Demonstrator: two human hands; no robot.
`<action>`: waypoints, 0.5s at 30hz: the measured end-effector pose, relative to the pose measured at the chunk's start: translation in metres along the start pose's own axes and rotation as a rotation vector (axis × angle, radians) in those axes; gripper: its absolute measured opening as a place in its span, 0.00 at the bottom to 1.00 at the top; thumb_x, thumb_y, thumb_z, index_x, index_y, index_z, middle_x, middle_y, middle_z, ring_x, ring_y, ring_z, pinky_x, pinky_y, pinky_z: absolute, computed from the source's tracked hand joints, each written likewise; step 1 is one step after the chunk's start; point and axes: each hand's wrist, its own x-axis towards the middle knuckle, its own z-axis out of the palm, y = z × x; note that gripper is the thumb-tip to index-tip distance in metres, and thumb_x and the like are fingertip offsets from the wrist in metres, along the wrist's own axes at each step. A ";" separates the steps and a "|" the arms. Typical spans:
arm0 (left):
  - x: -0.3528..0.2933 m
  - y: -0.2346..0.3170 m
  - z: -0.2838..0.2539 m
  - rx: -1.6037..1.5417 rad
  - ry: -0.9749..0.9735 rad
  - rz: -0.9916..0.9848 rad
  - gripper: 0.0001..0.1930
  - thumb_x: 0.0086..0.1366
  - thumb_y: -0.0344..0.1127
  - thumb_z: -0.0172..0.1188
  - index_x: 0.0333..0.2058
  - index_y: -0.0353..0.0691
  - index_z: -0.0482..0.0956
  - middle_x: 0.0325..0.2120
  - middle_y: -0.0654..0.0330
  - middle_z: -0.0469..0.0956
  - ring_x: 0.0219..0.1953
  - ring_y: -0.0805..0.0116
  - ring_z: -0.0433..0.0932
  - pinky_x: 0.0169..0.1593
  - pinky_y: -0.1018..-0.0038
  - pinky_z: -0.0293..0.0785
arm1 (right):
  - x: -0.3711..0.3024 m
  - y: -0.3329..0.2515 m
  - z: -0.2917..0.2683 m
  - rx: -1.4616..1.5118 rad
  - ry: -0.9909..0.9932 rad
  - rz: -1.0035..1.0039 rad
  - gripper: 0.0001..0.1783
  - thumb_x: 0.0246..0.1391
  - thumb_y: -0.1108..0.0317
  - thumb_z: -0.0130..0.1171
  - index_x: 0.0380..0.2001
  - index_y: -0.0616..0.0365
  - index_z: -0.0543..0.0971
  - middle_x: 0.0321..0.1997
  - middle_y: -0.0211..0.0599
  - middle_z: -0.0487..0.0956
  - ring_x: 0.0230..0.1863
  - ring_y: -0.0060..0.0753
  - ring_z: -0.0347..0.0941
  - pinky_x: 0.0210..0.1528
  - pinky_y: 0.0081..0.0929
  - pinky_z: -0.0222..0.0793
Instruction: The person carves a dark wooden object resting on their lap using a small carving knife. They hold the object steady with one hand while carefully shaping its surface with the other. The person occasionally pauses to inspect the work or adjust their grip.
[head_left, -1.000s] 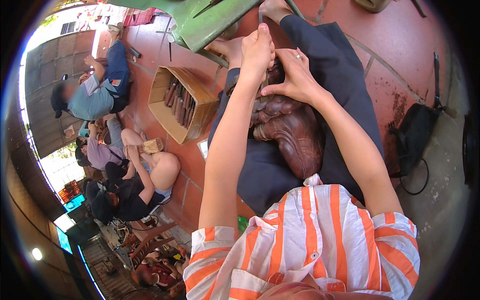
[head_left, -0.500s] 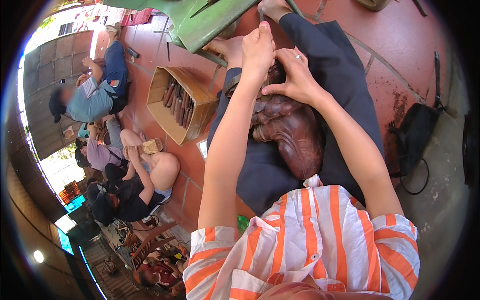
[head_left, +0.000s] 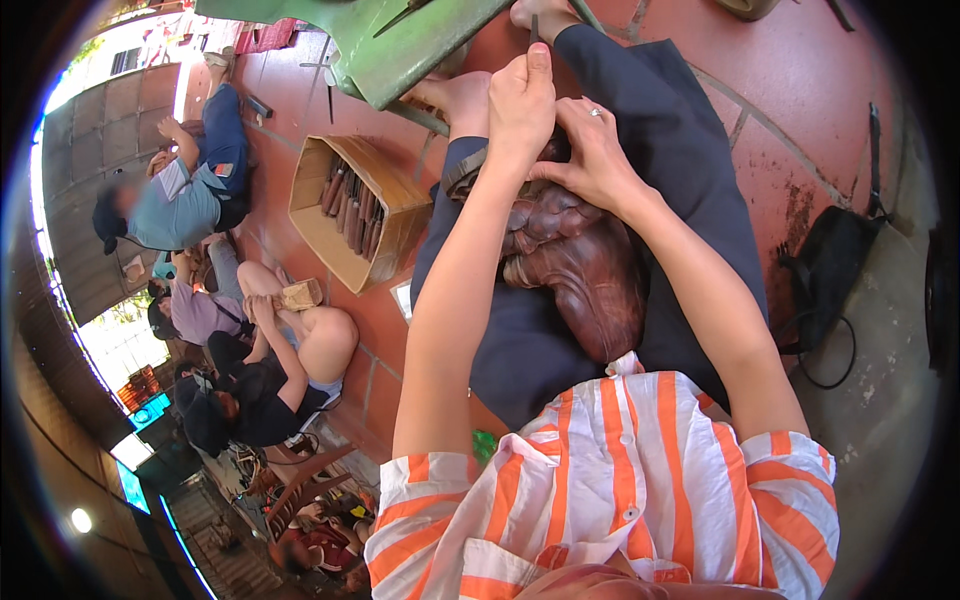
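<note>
A dark reddish-brown wood carving [head_left: 585,285] with rounded, folded shapes lies in my lap, between my thighs. My left hand [head_left: 522,105] is wrapped in a fist, thumb uppermost, around a slim metal tool [head_left: 534,28]. The tool's narrow dark shaft sticks out past the thumb; its other end is hidden, so its exact kind does not show. Close beside it, my right hand [head_left: 592,150], with a ring on one finger, holds the far end of the carving, fingers over the far side and thumb toward me. The hands cover that part of the carving.
A cardboard box [head_left: 400,225] of wooden-handled tools [head_left: 352,210] stands on the tiled floor to the left. Ahead is a green plastic surface [head_left: 400,50] with a dark pointed tool on it. A black bag [head_left: 835,265] lies at right. Several people sit working at left.
My left hand has shifted slightly right, and more of the metal shaft shows beyond the thumb. My right thumb has drawn closer to the left wrist. The carving stays in my lap.
</note>
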 end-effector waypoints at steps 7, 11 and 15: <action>-0.010 0.030 -0.004 -0.309 -0.028 -0.301 0.21 0.73 0.47 0.44 0.21 0.45 0.60 0.13 0.72 0.55 0.12 0.84 0.49 0.14 0.82 0.42 | 0.000 -0.012 -0.009 0.002 -0.017 -0.023 0.43 0.26 0.44 0.76 0.44 0.57 0.69 0.43 0.38 0.72 0.54 0.44 0.66 0.67 0.52 0.42; -0.010 0.023 -0.003 -0.291 -0.016 -0.259 0.21 0.73 0.48 0.44 0.21 0.45 0.60 0.13 0.72 0.55 0.13 0.84 0.49 0.14 0.82 0.42 | -0.001 -0.013 -0.009 -0.025 -0.021 -0.033 0.44 0.25 0.44 0.76 0.44 0.57 0.69 0.41 0.38 0.71 0.53 0.45 0.66 0.67 0.53 0.41; -0.007 0.017 -0.004 -0.221 -0.013 -0.192 0.22 0.73 0.48 0.44 0.21 0.43 0.62 0.12 0.71 0.57 0.13 0.83 0.52 0.14 0.82 0.46 | 0.001 -0.014 -0.005 -0.036 0.001 -0.010 0.44 0.24 0.45 0.77 0.43 0.58 0.68 0.41 0.37 0.71 0.52 0.46 0.66 0.67 0.52 0.42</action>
